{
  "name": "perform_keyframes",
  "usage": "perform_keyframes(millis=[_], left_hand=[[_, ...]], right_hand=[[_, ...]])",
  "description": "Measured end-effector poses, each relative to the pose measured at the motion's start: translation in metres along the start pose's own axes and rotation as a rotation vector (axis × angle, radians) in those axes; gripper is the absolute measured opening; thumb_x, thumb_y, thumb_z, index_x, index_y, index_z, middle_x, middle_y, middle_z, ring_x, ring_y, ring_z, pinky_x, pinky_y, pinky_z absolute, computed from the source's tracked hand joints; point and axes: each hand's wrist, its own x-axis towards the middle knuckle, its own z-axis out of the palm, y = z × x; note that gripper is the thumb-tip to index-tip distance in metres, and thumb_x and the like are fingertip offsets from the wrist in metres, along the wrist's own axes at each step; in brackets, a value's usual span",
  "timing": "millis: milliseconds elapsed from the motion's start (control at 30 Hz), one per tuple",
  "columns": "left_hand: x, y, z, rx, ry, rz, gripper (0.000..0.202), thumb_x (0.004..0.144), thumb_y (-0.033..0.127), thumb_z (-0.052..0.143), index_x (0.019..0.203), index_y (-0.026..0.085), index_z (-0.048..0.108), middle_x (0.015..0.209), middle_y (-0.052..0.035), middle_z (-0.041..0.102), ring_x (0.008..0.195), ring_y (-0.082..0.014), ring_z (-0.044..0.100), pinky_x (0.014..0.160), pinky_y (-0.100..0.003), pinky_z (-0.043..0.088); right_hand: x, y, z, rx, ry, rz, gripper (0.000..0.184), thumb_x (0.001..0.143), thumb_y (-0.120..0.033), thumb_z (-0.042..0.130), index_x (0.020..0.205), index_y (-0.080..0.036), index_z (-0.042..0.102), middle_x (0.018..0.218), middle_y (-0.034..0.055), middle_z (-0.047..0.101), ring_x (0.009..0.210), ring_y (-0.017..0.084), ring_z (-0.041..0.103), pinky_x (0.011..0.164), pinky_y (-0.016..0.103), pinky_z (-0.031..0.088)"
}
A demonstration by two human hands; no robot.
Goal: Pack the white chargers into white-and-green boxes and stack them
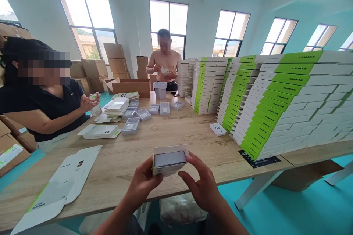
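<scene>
Both my hands hold a small white carton with a green edge just above the near edge of the wooden table. A grey sleeve or insert fills its open end. My left hand grips the carton's left side from below. The fingertips of my right hand press on its right side. A flat, unfolded white carton blank lies on the table to the left of my hands and hangs over the near edge.
Tall stacks of white boxes with green CEUKAZ labels line the table's right side. Grey trays and a white lid sit ahead. A seated person at left and a shirtless person at the far end each hold a small white item. Cardboard cartons stand behind.
</scene>
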Motion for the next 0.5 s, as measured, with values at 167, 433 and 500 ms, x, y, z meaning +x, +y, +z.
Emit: perform_keyframes(millis=[167,433,500], left_hand=[[-0.021,-0.013,0.007,0.045,0.177,0.095,0.067,0.087,0.034,0.075,0.144,0.032,0.039,0.13,-0.0095,0.067,0.112,-0.0257,0.07,0.091,-0.04,0.061],[-0.025,-0.004,-0.014,0.368,-0.04,0.305,0.042,0.092,0.026,0.067,0.133,0.031,0.055,0.127,-0.0094,0.066,0.104,-0.0229,0.072,0.081,-0.03,0.063],[-0.021,0.011,-0.021,0.541,-0.107,0.342,0.034,0.092,0.026,0.066,0.126,0.028,0.06,0.123,-0.0101,0.067,0.101,-0.0217,0.071,0.08,-0.027,0.061]], right_hand=[[-0.007,0.012,0.001,0.109,-0.062,0.138,0.054,0.095,-0.022,0.061,0.144,-0.033,0.042,0.122,0.0074,0.067,0.104,0.021,0.068,0.092,0.038,0.059],[-0.001,0.017,-0.007,0.239,-0.353,0.136,0.03,0.093,-0.018,0.058,0.122,-0.029,0.059,0.116,0.0076,0.056,0.108,0.021,0.059,0.086,0.031,0.058],[0.003,0.016,-0.009,0.24,-0.389,0.118,0.026,0.094,-0.019,0.057,0.119,-0.028,0.059,0.113,0.0073,0.056,0.103,0.02,0.059,0.084,0.031,0.058]])
